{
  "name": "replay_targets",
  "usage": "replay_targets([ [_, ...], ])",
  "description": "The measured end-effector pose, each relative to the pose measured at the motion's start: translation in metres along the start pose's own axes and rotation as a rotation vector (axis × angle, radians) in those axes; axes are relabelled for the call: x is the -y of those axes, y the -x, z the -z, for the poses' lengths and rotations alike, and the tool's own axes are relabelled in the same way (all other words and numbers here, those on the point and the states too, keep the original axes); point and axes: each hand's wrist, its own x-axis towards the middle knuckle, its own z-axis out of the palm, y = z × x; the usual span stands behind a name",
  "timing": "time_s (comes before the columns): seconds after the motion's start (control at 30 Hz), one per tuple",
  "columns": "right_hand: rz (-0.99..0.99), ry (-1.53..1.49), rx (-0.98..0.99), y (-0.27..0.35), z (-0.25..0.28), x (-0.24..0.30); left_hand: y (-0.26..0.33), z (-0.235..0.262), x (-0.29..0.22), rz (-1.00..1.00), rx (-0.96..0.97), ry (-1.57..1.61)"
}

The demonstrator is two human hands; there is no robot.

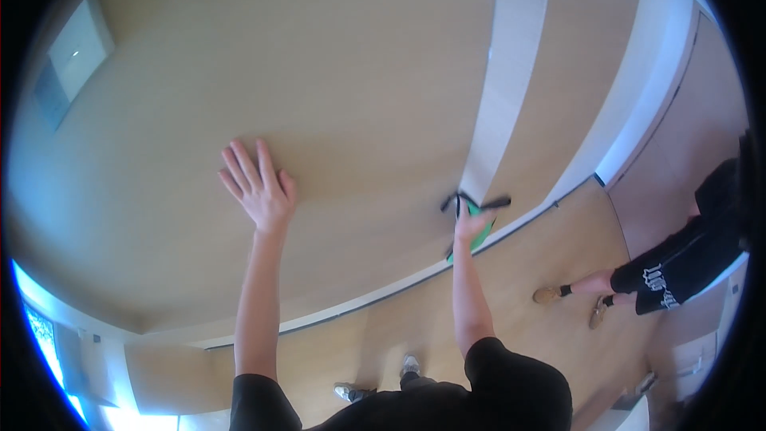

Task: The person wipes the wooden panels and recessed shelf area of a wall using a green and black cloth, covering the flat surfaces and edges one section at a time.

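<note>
My left hand (257, 185) is flat against a tan wall panel (343, 88), fingers spread, holding nothing. My right hand (471, 225) is lower on the same wall, close to the baseboard, gripping a green tool with a black handle and black crossbar (476, 209). The tool's head presses on the wall where a white vertical strip (511, 56) meets the tan surface. Both arms reach out from my black short sleeves at the bottom of the view.
Another person in black clothing (686, 255) stands at the right on the wood floor (550, 263). My own shoes (407, 371) show below. A grey wall plate (76, 56) sits at upper left, a bright window (40, 335) at lower left.
</note>
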Motion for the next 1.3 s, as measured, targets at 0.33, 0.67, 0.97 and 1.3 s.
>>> replay_targets([
  [0.33,0.256,-0.359,-0.031,-0.069,-0.111,0.114,0.022,-0.053,0.04,0.016,0.174,0.22],
  [0.67,0.858,-0.414,0.263,-0.133,-0.255,0.325,0.222,-0.042,-0.022,0.524,0.721,0.746],
  [0.97,0.299,-0.327,0.195,-0.03,-0.337,0.088,0.275,-0.021,-0.025,0.764,1.105,0.711],
  [1.3,-0.213,-0.027,0.535,0.045,-0.244,0.003,0.27,-0.021,-0.022,0.849,1.397,0.821],
])
